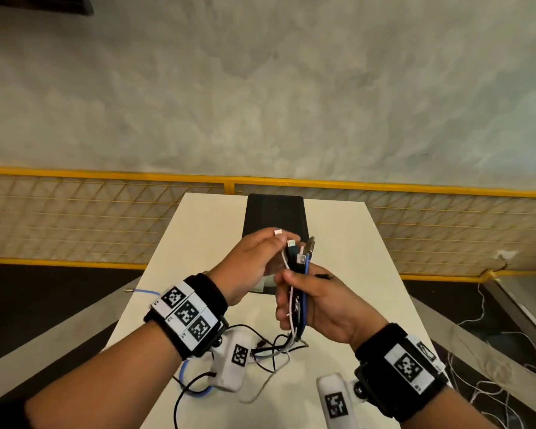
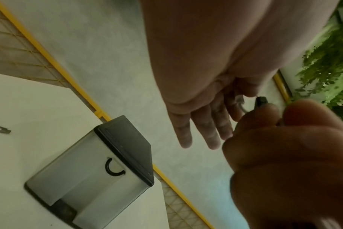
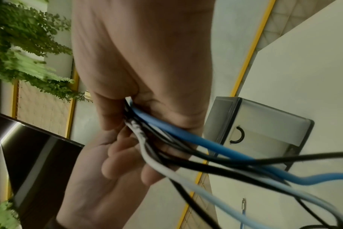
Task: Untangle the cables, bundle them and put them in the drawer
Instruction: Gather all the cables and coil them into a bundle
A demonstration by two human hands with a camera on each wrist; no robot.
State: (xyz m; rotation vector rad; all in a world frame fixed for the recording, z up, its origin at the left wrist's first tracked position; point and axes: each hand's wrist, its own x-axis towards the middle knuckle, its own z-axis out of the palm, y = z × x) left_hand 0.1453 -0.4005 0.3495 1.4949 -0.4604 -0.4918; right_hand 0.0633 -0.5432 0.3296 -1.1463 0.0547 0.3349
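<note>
My right hand grips a bundle of cables, blue, white and black, held upright above the white table. Several plugs stick out of the top of the fist. My left hand pinches the white plug of a white cable just left of the bundle, its other fingers held straight. The cables' loose lengths hang down and lie tangled on the table. In the right wrist view the cables run out of the fist. The drawer box stands closed behind the hands.
A blue cable end reaches over the table's left edge. A yellow railing with mesh runs behind the table. Thin white cords lie on the floor to the right. The drawer front has a black ring handle.
</note>
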